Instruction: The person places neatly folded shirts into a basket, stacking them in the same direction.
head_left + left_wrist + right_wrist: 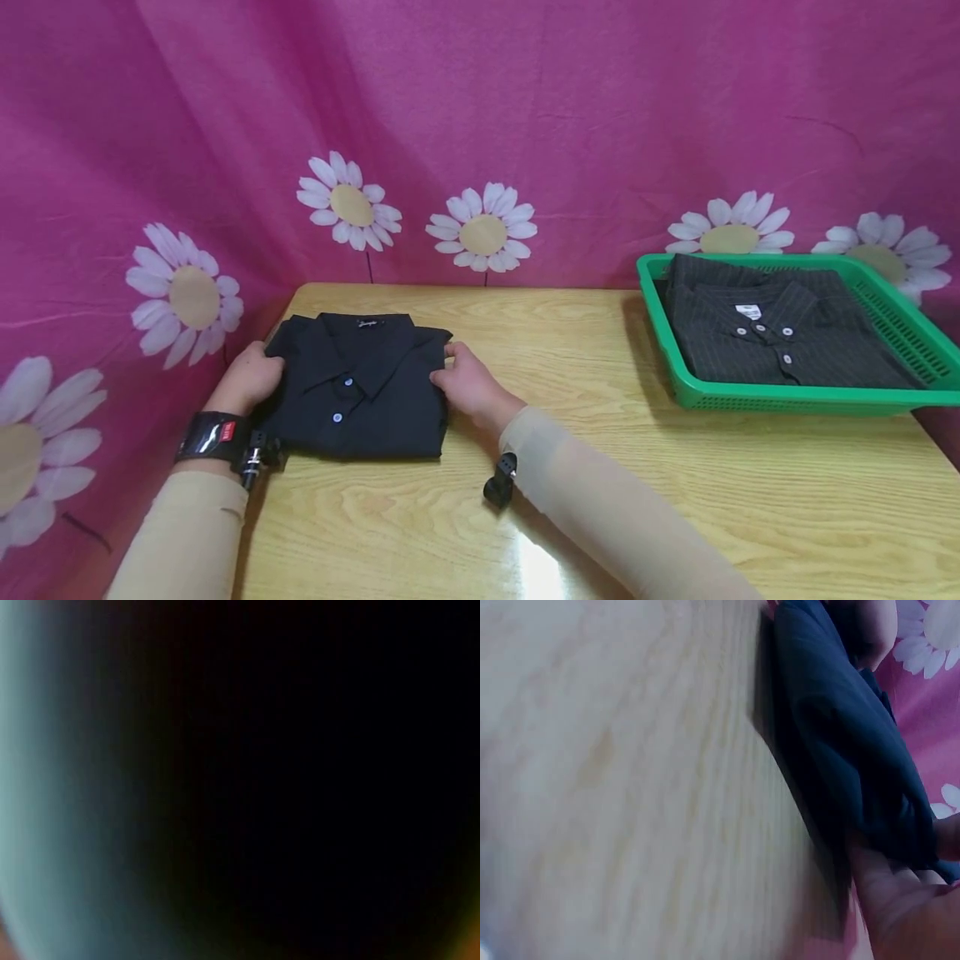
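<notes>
A folded black shirt (382, 408), collar to the back and two pale buttons showing, is at the left part of the table. My left hand (251, 377) grips its left side, the thumb over the cloth and the other fingers hidden. At the opposite side my right hand (471, 385) pinches the edge. The right wrist view shows the right hand (911, 907) with fingers under the shirt (847, 742) and thumb on top. A dark shadow runs along the shirt's near edge there. Darkness and blur fill the left wrist view.
A green plastic basket (795, 396) stands at the table's right, holding a folded dark striped shirt (750, 342). Behind and to the left of the wooden table (585, 458) hangs a pink cloth (585, 150) with white daisies.
</notes>
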`<state>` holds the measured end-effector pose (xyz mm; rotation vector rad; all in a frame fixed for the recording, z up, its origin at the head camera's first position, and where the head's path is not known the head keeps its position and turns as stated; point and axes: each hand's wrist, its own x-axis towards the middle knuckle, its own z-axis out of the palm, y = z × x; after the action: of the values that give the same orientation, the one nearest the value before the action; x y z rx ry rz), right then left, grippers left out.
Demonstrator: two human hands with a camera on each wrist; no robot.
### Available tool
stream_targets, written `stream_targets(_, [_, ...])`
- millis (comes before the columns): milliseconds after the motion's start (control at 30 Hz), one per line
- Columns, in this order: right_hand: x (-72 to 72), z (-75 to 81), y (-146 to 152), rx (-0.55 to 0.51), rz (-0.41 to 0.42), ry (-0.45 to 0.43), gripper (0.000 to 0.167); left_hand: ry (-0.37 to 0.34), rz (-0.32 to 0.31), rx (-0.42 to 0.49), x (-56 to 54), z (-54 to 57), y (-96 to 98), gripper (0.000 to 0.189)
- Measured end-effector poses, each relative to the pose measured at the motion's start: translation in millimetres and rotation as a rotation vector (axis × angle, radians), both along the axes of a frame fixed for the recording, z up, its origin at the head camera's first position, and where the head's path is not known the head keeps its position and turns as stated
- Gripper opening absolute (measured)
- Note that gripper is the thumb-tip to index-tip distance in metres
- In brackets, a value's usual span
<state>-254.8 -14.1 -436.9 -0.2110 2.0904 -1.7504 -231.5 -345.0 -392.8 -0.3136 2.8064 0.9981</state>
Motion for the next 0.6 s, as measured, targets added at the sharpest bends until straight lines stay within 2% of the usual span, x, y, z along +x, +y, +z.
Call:
stream_targets(167, [-6.9,2.3,11.4,-0.003,-0.047,0.027,0.039,0.091,-0.025,-0.035,-4.2,1.9,9.7,0.054])
stream_targets(467, [-17.0,11.3,36.2,0.003,-0.115,0.092,0.038,0.147,-0.042,-0.005,-12.2,7.9,34.8,0.056])
stream_targets(600, [-22.3,13.8,49.1,0.052,-0.125,0.124,0.038,0.183,-0.05,-0.007,-13.5,9.5,47.9,0.051])
